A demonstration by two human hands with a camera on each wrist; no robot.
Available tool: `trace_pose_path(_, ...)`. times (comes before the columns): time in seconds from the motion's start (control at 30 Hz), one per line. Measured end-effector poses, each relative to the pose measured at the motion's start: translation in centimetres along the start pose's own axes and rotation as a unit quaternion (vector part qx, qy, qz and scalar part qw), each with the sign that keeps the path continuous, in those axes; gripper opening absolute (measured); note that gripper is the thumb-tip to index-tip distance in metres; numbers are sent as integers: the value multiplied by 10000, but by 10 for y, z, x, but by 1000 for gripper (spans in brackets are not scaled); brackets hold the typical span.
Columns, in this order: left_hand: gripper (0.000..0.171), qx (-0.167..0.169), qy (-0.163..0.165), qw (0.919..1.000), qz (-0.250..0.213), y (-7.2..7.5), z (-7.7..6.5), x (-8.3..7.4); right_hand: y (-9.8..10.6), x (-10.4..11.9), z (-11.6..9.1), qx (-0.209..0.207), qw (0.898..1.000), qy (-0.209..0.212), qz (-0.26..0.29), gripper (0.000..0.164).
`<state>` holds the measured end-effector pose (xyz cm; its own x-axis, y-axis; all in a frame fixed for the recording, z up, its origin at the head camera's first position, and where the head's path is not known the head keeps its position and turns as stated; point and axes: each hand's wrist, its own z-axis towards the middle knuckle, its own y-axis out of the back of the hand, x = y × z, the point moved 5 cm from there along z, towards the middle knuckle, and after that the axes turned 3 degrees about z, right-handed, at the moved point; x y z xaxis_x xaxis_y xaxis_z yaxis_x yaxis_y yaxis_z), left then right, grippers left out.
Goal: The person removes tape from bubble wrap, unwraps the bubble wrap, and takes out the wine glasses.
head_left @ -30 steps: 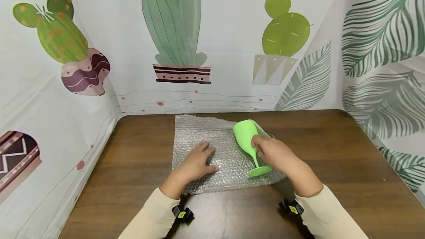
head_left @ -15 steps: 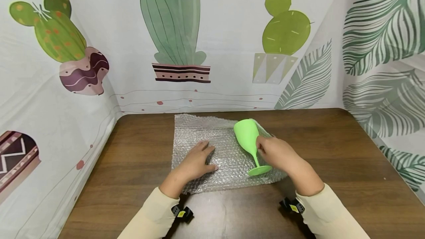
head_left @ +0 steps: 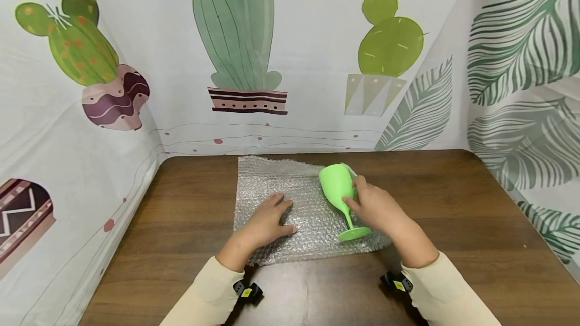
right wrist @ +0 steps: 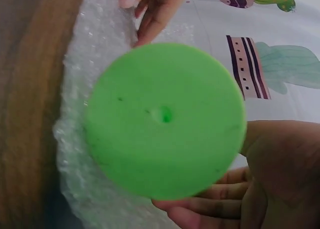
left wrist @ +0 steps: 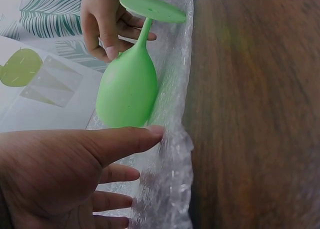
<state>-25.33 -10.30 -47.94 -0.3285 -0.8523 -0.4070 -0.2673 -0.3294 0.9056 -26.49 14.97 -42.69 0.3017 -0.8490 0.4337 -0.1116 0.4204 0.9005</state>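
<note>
A bright green plastic goblet [head_left: 336, 185] lies on its side on a sheet of bubble wrap [head_left: 299, 175], its mouth toward the back and its foot toward the front. My right hand [head_left: 378, 208] is at its right side, thumb and index finger spread along the bowl. In the left wrist view, the right thumb [left wrist: 111, 49] touches the bowl near the stem. The right wrist view shows the goblet's foot [right wrist: 165, 119] hiding part of that hand. My left hand [head_left: 265, 220] rests on the left part of the bubble wrap, fingers spread, holding nothing.
The brown wooden table [head_left: 190, 215] carries the sheet near its back edge. A white cloth backdrop [head_left: 312, 64] printed with cacti and leaves stands behind and at both sides. Small black devices with yellow marks sit at both wrists.
My right hand's thumb and index finger have spread apart along the bowl, after being drawn together beside it. The goblet and my left hand have barely moved.
</note>
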Motion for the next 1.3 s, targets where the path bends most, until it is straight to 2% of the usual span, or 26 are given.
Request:
trace_pose_path(0.13, 77, -1, -41, 10000, 4, 1, 0, 0, -8, 0, 1, -160, 9994, -140, -285, 87)
trace_pose_path(0.23, 77, 7, -92, 10000, 13, 1, 0, 1, -13, -1, 1, -231, 9986, -282, -385, 98)
trace_pose_path(0.43, 76, 26, -132, 9999, -55, 1, -1, 4, -15, -5, 1, -189, 9984, -504, -195, 97)
trace_pose_path(0.8, 76, 79, -125, 9998, -161, 7, 0, 9, -11, -9, 3, -39, 9988, -489, 53, 98)
trace_pose_path(1.3, 74, 289, 182, 9991, -250, 15, -3, 20, -4, -10, 2, 31, 9975, -608, -345, 90)
